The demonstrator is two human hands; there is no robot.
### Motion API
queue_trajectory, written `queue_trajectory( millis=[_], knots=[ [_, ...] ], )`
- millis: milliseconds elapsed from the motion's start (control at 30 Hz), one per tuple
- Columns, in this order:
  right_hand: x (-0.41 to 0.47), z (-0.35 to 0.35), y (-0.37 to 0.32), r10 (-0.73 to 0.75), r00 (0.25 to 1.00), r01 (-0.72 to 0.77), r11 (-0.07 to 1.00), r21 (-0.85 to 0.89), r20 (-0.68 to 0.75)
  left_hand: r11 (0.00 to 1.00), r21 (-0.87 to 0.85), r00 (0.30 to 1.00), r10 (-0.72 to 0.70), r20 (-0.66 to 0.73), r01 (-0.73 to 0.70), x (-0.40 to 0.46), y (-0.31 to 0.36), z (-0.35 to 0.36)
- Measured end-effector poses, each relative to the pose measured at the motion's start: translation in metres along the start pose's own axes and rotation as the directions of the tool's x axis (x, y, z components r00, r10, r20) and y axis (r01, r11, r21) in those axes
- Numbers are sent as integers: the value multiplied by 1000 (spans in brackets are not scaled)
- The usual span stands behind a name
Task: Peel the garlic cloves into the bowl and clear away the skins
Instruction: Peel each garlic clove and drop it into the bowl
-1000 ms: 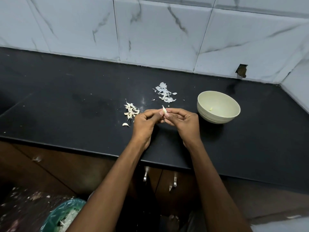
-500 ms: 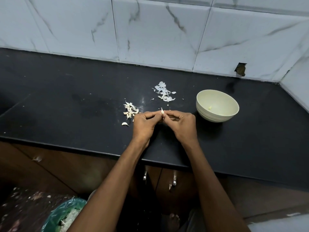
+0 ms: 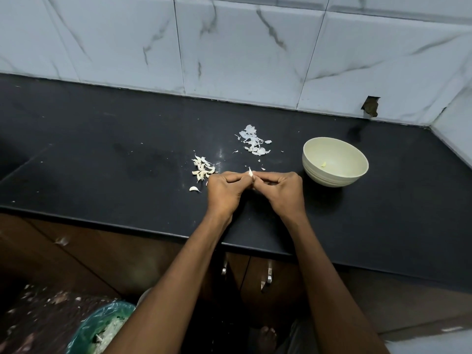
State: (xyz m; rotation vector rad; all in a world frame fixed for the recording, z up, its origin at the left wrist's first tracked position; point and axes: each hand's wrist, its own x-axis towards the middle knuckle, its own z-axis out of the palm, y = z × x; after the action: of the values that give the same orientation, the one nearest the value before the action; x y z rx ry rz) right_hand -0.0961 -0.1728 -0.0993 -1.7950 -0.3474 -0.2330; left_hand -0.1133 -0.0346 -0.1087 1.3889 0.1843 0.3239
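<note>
Black countertop [image 3: 107, 159] fills the view, wide bare stone to the left, its front edge just below the wrists. Cream bowl [image 3: 335, 163] sits right of the hands, one peeled piece inside. Left hand [image 3: 224, 191] and right hand [image 3: 283, 191] meet, fingertips pinching a pale garlic clove [image 3: 251, 172]. Unpeeled cloves [image 3: 203, 169] lie just left; skins [image 3: 254, 142] scattered behind.

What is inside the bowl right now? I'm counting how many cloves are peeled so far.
The bowl holds one small pale yellowish piece, apparently a peeled clove, on its inner wall. The near rim hides the near inner wall, so anything lying there cannot be seen.
</note>
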Motion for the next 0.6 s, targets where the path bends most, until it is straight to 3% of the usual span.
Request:
queue_trajectory(
  millis=[200, 367, 600],
  knots=[
    [2, -1, 2, 27, 999, -28, 997, 76, 20, 990, -132, 999, -40, 36, 44, 0, 1, -2],
    [6, 2, 7, 19, 999, -18, 1000, 25, -35, 977, -196, 993, -61, 101, 80, -2, 6, -1],
    [5, 0, 4, 72, 997, -60, 938, 341, -23, 956, -288, 995, -31, 96, 58, 0, 7, -2]
  ],
)
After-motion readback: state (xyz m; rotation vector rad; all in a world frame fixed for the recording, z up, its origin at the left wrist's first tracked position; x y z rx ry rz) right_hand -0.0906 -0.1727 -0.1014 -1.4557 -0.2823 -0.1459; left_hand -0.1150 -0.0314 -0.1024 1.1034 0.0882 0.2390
